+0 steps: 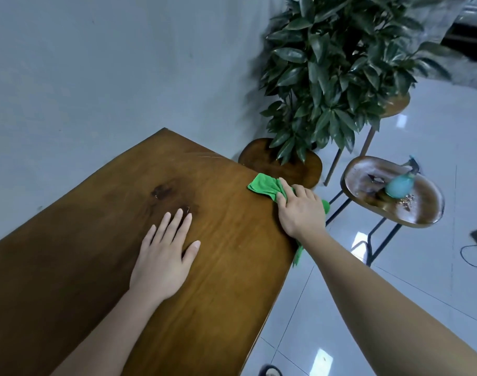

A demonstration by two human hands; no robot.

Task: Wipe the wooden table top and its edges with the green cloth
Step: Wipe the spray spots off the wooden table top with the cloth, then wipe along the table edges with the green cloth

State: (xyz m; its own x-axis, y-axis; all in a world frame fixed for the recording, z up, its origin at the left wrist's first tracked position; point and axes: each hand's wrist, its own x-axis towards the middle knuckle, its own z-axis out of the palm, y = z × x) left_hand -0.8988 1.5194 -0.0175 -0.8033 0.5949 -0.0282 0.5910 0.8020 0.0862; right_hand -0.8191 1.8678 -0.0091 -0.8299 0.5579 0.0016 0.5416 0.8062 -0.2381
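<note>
Your right hand (299, 210) lies palm down at the right edge of the wooden table (101, 253), fingers curled over the green cloth (267, 187) and pressing it against the wood. The cloth is bunched under the hand; one crumpled end spreads on the table top just beyond your fingertips, and other parts show past the edge beside the knuckles and hang below the wrist along the table's side. Your left hand (165, 253) rests flat and spread on the table top, palm down, fingers straight and slightly apart, holding nothing; it is well apart from the cloth. A dark knot (164, 192) in the wood sits just ahead of the left fingertips. Both forearms are bare.

The table is a long brown slab running from lower left to its far corner near the grey wall (96, 63). Past that far end, a leafy green plant (335, 66) rises above a rounded wooden stool seat (261, 164), which sits close to the table's far right corner. To the right of the table, a second wooden stool (419, 213) on dark metal legs carries a pale blue spray bottle (400, 185) lying on its side and a few small scraps. The floor (421, 294) is glossy white tile.
</note>
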